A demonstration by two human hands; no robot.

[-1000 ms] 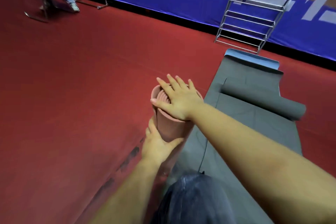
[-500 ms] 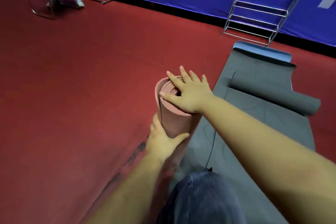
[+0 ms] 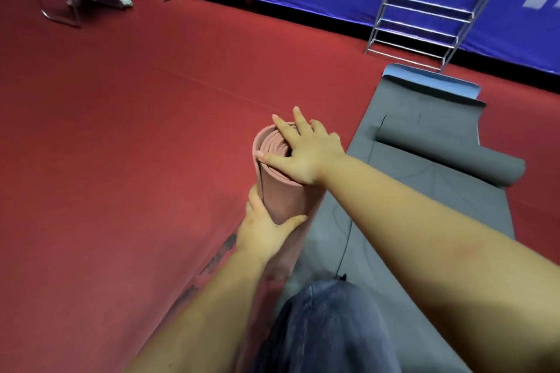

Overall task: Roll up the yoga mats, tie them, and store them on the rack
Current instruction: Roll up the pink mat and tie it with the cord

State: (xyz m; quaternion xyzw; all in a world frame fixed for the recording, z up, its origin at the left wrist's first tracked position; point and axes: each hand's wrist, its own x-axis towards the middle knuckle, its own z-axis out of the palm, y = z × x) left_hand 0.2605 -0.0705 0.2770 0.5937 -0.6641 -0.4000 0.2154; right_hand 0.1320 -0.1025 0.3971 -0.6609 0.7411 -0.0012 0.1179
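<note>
We see the pink rolled mat (image 3: pixel 283 191) standing on end at the left edge of the grey mat (image 3: pixel 424 206). The right hand (image 3: pixel 306 154) lies flat on its top end, fingers spread – pressing, not gripping. The left hand (image 3: pixel 263 230) wraps around the roll's side, lower down. The metal rack (image 3: pixel 424 12) stands far right – well apart.

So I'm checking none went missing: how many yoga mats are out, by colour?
Pink: 1, the pink mat, rolled and stood on end
Grey: 1, the grey mat, partly rolled
Blue: 1, the blue mat, only its far edge showing
Total: 3
</note>
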